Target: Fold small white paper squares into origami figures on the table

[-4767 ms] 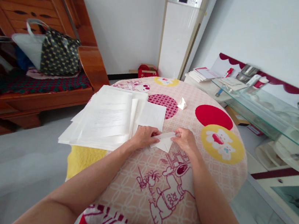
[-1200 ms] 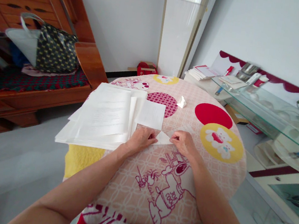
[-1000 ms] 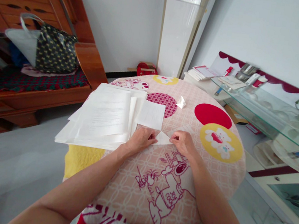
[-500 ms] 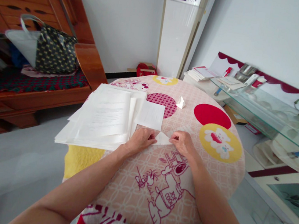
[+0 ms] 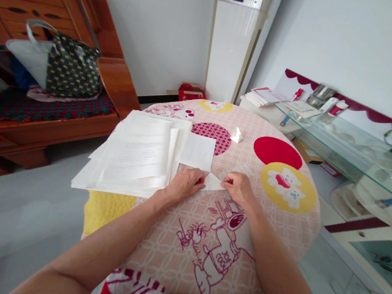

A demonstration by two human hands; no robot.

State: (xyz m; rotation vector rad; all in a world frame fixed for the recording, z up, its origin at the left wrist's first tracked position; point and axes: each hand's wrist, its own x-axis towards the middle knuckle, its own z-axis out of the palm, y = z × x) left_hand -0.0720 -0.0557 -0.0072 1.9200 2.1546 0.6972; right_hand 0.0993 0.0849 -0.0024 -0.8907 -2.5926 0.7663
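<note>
A small folded piece of white paper (image 5: 213, 182), roughly triangular, lies on the patterned tablecloth (image 5: 185, 223) between my hands. My left hand (image 5: 188, 183) is closed on its left end, fingers curled and partly hidden. At its right corner, my right hand (image 5: 237, 186) pinches the paper between thumb and fingertips. Just beyond my left hand rests a small printed sheet (image 5: 196, 150). To the left is a stack of large white papers (image 5: 140, 151), some with printed text. Farther back stands a small folded white paper shape (image 5: 236, 134).
A glass shelf (image 5: 349, 144) with metal containers and papers runs along the right of the table. At the left a wooden sofa (image 5: 106, 85) holds a patterned bag (image 5: 72, 66). A tall white air conditioner (image 5: 230, 49) stands behind the table.
Almost nothing differs. Both hands keep their hold on the folded paper, and the view has shifted very slightly.
</note>
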